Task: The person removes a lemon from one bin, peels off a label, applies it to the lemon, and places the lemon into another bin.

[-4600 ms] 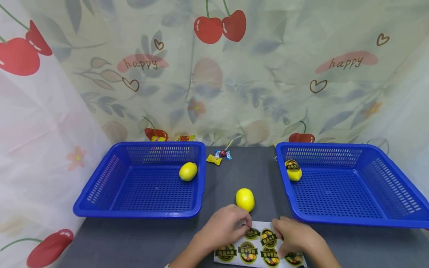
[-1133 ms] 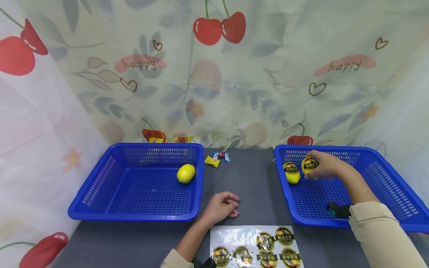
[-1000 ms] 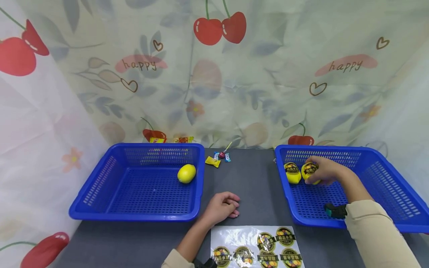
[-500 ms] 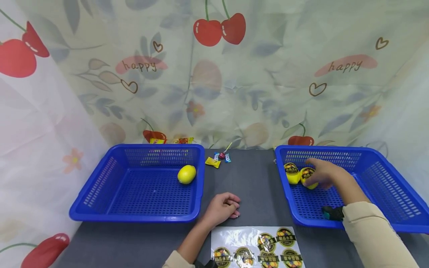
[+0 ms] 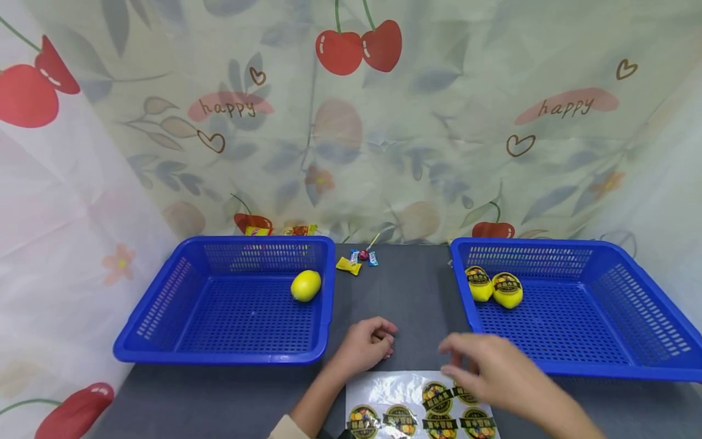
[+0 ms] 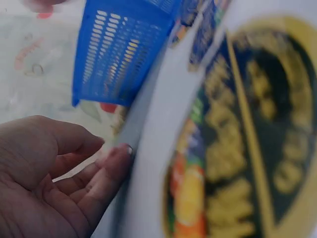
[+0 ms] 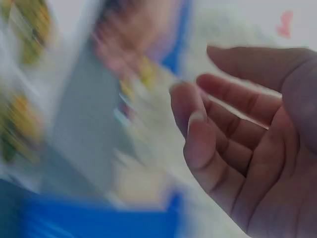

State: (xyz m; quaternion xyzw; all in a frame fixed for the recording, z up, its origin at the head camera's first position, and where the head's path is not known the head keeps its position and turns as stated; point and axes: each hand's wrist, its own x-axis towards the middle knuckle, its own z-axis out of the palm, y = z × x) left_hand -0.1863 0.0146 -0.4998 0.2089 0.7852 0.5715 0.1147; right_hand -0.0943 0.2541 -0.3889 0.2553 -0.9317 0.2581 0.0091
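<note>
My left hand rests on the dark table behind the sticker sheet, fingers loosely bent and holding nothing. Over the sheet's right end hovers my right hand, blurred, its thumb apart from its fingers; the right wrist view shows nothing between them. Several round black-and-gold stickers remain on the white sheet, some covered by the right hand. Two lemons with such stickers, a left one and a right one, sit side by side in the right basket. A plain lemon lies in the left basket.
Small wrapped candies and a lollipop lie at the back of the table between the two baskets. Behind everything hangs a patterned curtain. More snack packets show behind the left basket.
The lemon from beside the sheet now sits stickered in the right basket. My right hand has let go of it and come back over the sheet. My left hand has barely moved lately.
</note>
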